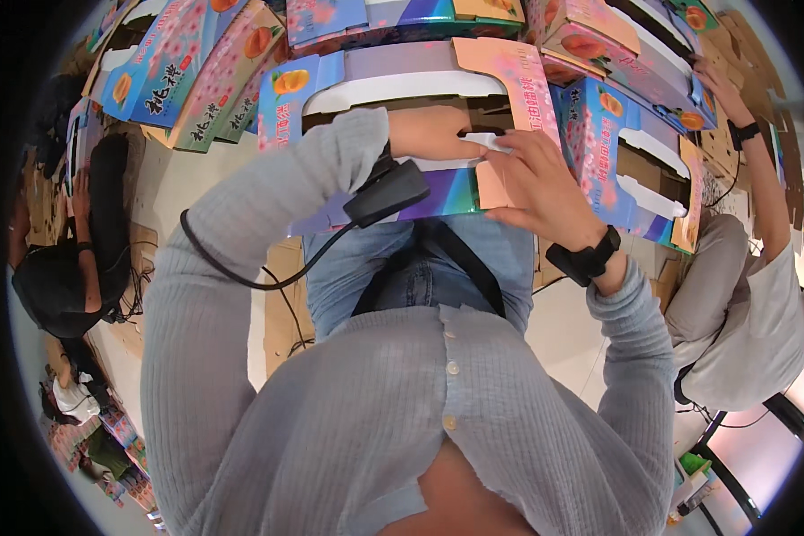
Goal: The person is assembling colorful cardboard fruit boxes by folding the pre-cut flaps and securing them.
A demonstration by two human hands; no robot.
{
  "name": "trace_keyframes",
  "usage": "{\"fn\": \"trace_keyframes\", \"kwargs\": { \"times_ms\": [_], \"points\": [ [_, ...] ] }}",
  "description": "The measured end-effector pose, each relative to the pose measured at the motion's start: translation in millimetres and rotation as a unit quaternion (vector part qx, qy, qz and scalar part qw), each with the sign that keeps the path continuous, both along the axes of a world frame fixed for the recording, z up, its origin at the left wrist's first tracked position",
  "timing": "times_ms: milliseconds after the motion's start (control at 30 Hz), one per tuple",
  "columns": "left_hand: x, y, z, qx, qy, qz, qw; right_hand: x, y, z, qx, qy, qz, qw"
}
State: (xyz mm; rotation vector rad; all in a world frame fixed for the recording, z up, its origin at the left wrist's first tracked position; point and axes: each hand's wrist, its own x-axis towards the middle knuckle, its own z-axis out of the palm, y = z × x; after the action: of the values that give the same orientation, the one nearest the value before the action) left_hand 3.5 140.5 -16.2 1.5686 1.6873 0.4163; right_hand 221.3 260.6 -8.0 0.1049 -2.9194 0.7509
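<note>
A printed cardboard fruit box [402, 61], pink, blue and orange with a long white-edged opening in its top, lies right in front of me across my lap. My left hand [431, 134] reaches over that opening, bent at the wrist, and its fingers are mostly hidden at the box's brown inside. My right hand [545, 189] grips the near right part of the box. Its fingertips curl over a white flap edge [482, 140], while the thumb rests lower on the orange panel. Both hands are close together at the opening.
Similar boxes stand at the left [165, 76], behind, and at the right [630, 161]. A person on the right [732, 304] reaches toward boxes there; another person in dark clothes [71, 277] sits at the left. A black cable [259, 284] runs from the device on my left wrist.
</note>
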Motion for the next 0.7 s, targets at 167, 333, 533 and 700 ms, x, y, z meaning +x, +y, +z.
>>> {"fn": "trace_keyframes", "kwargs": {
  "times_ms": [167,333,533,700],
  "points": [
    [-15,17,-28,-0.084,-0.118,-0.035,0.989,-14,7,-5,-0.003,0.008,0.027,1.000],
    [-12,21,-42,-0.077,-0.086,-0.058,0.992,-21,14,0,-0.008,-0.012,0.070,0.997],
    [0,23,-35,-0.163,-0.094,-0.086,0.978,-20,12,-3,-0.032,-0.046,0.050,0.997],
    [2,16,-34,-0.133,-0.086,-0.063,0.985,-22,7,-6,-0.051,-0.089,0.006,0.995]
  ]
}}
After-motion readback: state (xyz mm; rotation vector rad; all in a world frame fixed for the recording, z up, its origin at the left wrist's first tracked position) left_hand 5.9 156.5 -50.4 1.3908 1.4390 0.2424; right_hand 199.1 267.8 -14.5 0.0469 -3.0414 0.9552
